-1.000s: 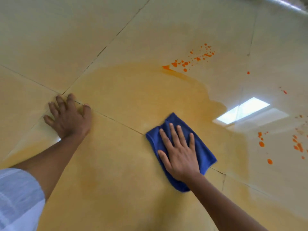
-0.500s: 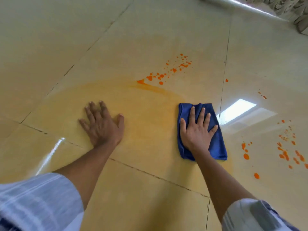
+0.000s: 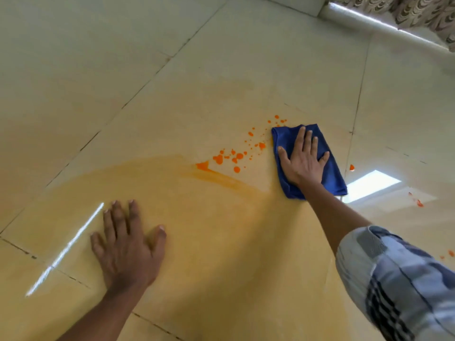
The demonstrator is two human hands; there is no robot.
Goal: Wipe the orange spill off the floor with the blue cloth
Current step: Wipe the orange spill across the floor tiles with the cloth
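A folded blue cloth (image 3: pixel 330 171) lies flat on the cream floor tiles, and my right hand (image 3: pixel 301 159) presses on it with straight, spread fingers. Just left of the cloth is a trail of orange droplets (image 3: pixel 236 156) ending in a thicker orange streak (image 3: pixel 216 175). A wide, pale orange smear (image 3: pixel 202 217) covers the tile below them. My left hand (image 3: pixel 125 244) rests flat on that smeared tile, fingers spread, holding nothing. More orange drops (image 3: pixel 418 203) dot the floor at the right.
Tile joints (image 3: pixel 354 124) cross the floor. A white skirting edge (image 3: pixel 384 25) and patterned fabric (image 3: pixel 418 11) sit at the top right. A bright window reflection (image 3: pixel 369 185) shines right of the cloth. My checked sleeve (image 3: pixel 398 279) fills the lower right.
My right hand has slid the cloth away from me, up to the droplet trail's right end. My left hand has stayed planted on the floor while the view shifted forward.
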